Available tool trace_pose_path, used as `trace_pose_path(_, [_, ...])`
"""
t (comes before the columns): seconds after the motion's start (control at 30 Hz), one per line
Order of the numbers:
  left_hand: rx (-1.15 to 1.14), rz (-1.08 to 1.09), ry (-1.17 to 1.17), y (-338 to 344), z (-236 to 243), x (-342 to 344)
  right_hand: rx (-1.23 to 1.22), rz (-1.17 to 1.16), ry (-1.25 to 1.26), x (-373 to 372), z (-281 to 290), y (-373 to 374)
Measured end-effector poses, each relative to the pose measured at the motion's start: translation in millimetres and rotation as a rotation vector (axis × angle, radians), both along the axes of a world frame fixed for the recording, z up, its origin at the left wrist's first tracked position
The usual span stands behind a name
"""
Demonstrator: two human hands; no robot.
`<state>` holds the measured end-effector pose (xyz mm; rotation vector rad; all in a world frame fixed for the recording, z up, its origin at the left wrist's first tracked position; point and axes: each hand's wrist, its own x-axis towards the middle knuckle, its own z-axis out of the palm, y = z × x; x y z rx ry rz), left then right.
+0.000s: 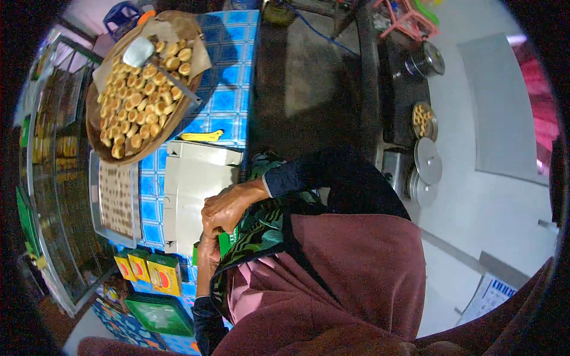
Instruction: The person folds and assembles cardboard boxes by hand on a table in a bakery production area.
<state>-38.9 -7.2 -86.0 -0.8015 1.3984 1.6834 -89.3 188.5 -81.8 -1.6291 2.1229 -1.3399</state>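
My right hand (228, 204), fingers curled, grips the edge of a cardboard box piece (202, 169) with a cream inner face and some green (227, 242) showing below. My left hand (211, 249) is under it at the same edge, largely covered by the right hand and green card; its fingers are hidden. The cardboard lies flat on the blue checked table (225, 89). Above it is a long yellow object (202, 136). A wide woven basket (93, 118) holds several small round pastries and a metal scoop (136, 52).
A metal tray (129, 236) with spotted lining sits at left, beside yellow-green boxes (161, 276) and a green box (159, 314). A glass cabinet (53, 178) stands far left. On the right are a dark counter with pots (426, 59), metal lids (427, 154) and a round mold (424, 118).
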Motion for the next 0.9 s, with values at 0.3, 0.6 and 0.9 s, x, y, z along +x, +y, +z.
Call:
trace_pose_path(0.3, [-0.069,-0.081,0.123,6.0,10.2,1.1,-0.142,-0.051,-0.353,9.9,3.3,2.8])
trace_pose_path(0.6, [-0.170,-0.364,0.808,13.3,84.6,13.3,-0.272,-0.410,-0.567,-2.6,44.3,11.5])
trace_pose_path(0.9, [-0.076,-0.233,1.136,-22.9,48.3,80.7,-0.035,-0.583,-0.516,-22.2,-21.2,76.2])
